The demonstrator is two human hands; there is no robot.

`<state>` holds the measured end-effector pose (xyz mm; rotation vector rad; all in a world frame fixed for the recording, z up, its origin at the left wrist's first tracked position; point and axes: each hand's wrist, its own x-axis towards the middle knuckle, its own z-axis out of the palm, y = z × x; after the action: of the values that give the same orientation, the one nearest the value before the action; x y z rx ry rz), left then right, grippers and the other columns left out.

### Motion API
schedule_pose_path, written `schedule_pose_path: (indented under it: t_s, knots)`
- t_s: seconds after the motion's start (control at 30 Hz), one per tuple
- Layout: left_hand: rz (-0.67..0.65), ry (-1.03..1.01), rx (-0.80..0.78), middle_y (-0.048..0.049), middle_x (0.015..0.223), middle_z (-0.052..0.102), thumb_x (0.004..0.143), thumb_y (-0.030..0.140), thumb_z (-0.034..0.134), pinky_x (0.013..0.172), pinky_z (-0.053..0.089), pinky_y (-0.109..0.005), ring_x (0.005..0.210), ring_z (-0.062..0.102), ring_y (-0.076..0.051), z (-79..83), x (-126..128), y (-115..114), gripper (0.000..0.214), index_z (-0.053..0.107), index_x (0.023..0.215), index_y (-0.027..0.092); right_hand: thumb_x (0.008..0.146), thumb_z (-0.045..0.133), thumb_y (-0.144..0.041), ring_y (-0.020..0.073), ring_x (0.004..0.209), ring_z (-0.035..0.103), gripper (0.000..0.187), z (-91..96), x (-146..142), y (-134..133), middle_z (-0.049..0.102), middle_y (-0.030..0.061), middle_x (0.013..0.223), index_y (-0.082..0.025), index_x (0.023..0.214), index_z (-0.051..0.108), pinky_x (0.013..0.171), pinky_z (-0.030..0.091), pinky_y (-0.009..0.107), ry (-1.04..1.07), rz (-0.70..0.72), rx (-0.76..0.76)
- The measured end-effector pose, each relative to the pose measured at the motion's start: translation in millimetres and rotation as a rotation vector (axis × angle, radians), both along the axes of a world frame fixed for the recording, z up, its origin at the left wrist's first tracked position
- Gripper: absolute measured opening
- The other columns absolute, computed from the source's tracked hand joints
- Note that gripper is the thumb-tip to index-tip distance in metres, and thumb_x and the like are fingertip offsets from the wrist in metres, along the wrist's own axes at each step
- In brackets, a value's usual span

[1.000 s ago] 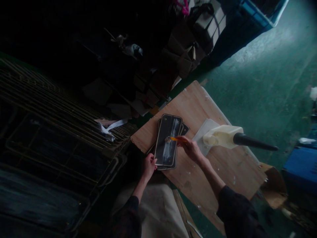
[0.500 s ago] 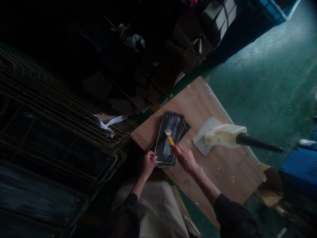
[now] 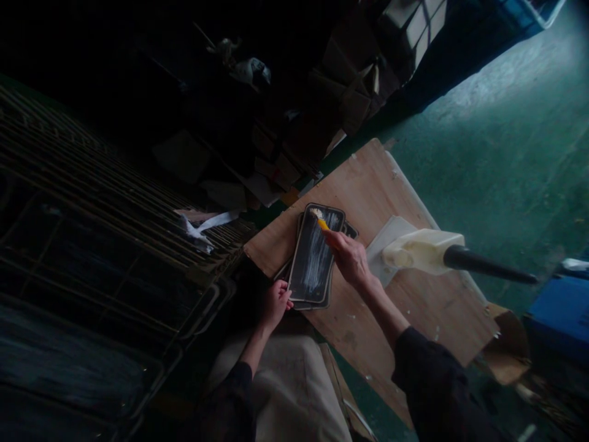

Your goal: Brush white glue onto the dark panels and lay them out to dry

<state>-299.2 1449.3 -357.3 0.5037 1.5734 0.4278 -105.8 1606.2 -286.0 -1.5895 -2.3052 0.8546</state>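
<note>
A stack of dark rounded panels (image 3: 317,255) lies on a wooden board (image 3: 400,307). The top panel carries white smeared streaks. My right hand (image 3: 350,256) is closed on a small orange-handled brush (image 3: 321,220), its bristles touching the panel's far end. My left hand (image 3: 276,304) is curled on the near left corner of the stack, holding it down.
A cream bottle with a long black nozzle (image 3: 427,253) lies on a white sheet (image 3: 381,242) to the right of the stack. Wire racks (image 3: 92,233) fill the dark left side. Cardboard boxes (image 3: 359,92) stand behind. Green floor (image 3: 506,135) lies to the right.
My right hand has carried the brush from the panel's middle up to its far end, adding white streaks. The left hand has stayed at the near corner.
</note>
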Motion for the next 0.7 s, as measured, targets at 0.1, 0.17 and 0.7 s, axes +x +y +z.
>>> schedule_pose_path:
  t_s: [0.1,0.17,0.7]
  knots:
    - [-0.006,0.008,-0.01,0.0048,0.055,0.057,0.077,0.021,0.053,0.038,0.042,-0.017,0.042,0.06,-0.011,-1.5,0.3,0.3,0.005,0.053,0.079,0.017,0.101,0.04,-0.029,0.0157,0.074,0.062,0.029,-12.3,-8.3,-9.3,0.067,0.0066,0.09,-0.018,0.121,0.058,0.063,0.044,0.024,-0.072,0.068,0.007]
    - [-0.004,0.008,0.002,0.0051,0.054,0.056,0.077,0.021,0.054,0.038,0.042,-0.017,0.042,0.06,-0.011,-3.1,-0.1,-0.9,0.005,0.053,0.079,0.017,0.101,0.041,-0.028,0.0154,0.072,0.06,0.027,-14.4,-10.8,-29.6,0.066,0.0062,0.089,-0.018,0.121,0.057,0.063,0.043,0.024,-0.076,0.119,-0.016]
    - [0.082,-0.054,-0.008,-0.0003,0.062,0.063,0.075,0.023,0.062,0.037,0.044,-0.018,0.043,0.062,-0.012,-7.7,-1.5,-5.9,0.013,0.058,0.082,0.013,0.101,0.041,-0.031,0.0168,0.09,0.066,0.028,18.9,0.0,-176.3,0.068,0.0084,0.103,-0.022,0.122,0.056,0.077,0.052,0.027,0.228,0.043,-0.527]
